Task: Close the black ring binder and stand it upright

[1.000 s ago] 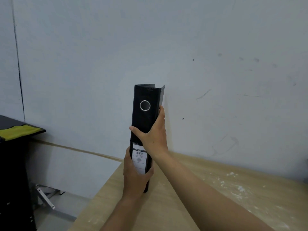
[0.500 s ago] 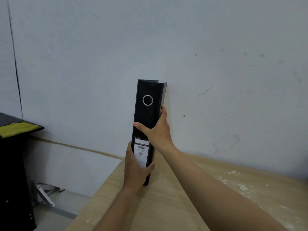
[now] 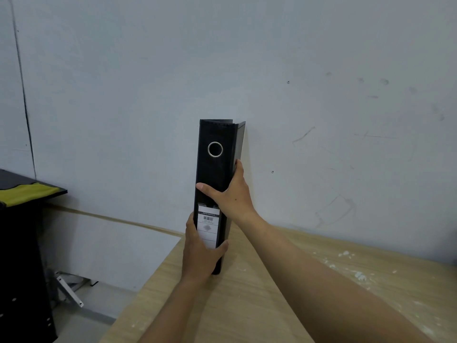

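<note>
While we look from the left, one dark stand (image 3: 27,189) with a yellow-green cloth (image 3: 23,193) on top sits by the wall, well apart from the desk. Next comes our left hand (image 3: 200,253), wrapped around the lower spine of the single black ring binder (image 3: 215,169), thumb on its right edge, fingers on its left side. That binder stands upright, closed, its foot on the pale wood-grain table (image 3: 247,305) near the far left corner. We see one metal-rimmed finger hole and one white label on the flat matte spine. Our right hand (image 3: 230,194) clasps the binder higher, thumb across the spine, fingers behind the right cover. White flecks speckle the tabletop at right.
</note>
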`<state>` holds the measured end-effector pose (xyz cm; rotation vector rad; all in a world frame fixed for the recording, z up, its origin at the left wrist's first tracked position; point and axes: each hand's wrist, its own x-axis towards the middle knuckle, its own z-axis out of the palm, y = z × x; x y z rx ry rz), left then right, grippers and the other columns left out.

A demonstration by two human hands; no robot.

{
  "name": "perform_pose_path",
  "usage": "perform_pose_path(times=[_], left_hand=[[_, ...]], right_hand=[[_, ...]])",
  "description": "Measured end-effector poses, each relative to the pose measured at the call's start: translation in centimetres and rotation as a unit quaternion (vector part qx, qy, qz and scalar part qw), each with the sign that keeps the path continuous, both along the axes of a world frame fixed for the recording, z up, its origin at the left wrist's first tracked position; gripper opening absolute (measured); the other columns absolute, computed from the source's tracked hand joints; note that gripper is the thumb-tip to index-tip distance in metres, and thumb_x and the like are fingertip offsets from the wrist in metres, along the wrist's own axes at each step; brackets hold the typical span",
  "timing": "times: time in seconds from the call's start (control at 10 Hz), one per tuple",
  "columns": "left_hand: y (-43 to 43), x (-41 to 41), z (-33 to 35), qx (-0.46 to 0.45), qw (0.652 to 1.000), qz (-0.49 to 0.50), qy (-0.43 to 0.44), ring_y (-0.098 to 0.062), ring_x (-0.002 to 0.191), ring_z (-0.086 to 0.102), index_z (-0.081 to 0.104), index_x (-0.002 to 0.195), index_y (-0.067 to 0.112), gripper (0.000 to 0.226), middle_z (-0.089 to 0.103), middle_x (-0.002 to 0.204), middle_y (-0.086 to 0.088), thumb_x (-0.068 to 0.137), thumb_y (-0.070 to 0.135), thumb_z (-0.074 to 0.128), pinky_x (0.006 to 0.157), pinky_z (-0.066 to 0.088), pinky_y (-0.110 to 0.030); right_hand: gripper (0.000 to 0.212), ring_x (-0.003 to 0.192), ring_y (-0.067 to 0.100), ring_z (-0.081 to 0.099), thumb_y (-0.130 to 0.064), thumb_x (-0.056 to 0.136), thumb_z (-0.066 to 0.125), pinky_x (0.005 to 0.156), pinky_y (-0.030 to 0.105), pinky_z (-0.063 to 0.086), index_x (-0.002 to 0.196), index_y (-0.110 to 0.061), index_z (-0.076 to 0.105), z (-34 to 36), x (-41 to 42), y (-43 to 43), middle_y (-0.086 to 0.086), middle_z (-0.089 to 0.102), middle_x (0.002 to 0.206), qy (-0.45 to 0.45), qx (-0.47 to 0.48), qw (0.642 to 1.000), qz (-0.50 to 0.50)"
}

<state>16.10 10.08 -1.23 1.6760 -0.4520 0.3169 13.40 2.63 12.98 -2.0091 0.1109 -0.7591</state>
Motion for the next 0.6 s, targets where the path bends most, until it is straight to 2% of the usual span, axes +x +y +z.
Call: perform_pose_path(times=[0.1, 0.3, 0.5, 0.6], left_hand=[[0.0, 0.1, 0.0, 0.005, 1.000, 0.000, -0.001, -0.014, 0.127, 0.044, 0.018, 0.145, 0.026, 0.106, 0.042, 0.141, 0.004, 0.064, 0.029, 0.087, 0.091, 0.044, -0.029], [0.4, 0.2, 0.2, -0.009, 1.000, -0.019, 0.005, -0.002, 0.117, 0.042, 0.019, 0.144, 0.032, 0.105, 0.040, 0.133, 0.014, 0.064, 0.031, 0.087, 0.084, 0.040, -0.020], [1.4, -0.2, 2.3, -0.024, 0.999, -0.036, -0.006, 0.006, 0.116, 0.042, 0.021, 0.146, 0.034, 0.102, 0.037, 0.139, 0.016, 0.066, 0.038, 0.085, 0.078, 0.034, -0.003], [2.3, -1.3, 4.2, -0.030, 0.999, -0.025, -0.020, 0.007, 0.120, 0.042, 0.021, 0.147, 0.033, 0.099, 0.036, 0.144, 0.015, 0.069, 0.042, 0.082, 0.086, 0.035, -0.008]], right_hand=[[0.114, 0.136, 0.024, 0.041, -0.049, 0.065, 0.083, 0.106, 0.048, 0.042, 0.151, -0.020, 0.014, 0.0, 0.1, -0.1, 0.001, 0.040, 0.149, 0.002, 0.001, 1.000, 0.000], [0.110, 0.134, 0.024, 0.043, -0.046, 0.067, 0.083, 0.105, 0.047, 0.043, 0.150, -0.018, 0.017, 0.0, 0.0, -0.1, 0.002, 0.042, 0.147, 0.002, 0.004, 1.000, 0.002], [0.097, 0.131, 0.023, 0.046, -0.046, 0.072, 0.079, 0.104, 0.045, 0.045, 0.146, -0.018, 0.024, 0.7, -1.3, 0.0, 0.002, 0.046, 0.143, 0.002, 0.011, 1.000, 0.007], [0.100, 0.140, 0.022, 0.036, -0.056, 0.075, 0.072, 0.110, 0.046, 0.037, 0.151, -0.018, 0.018, 1.8, -2.9, 0.1, 0.002, 0.036, 0.153, 0.003, 0.000, 1.000, 0.002]])
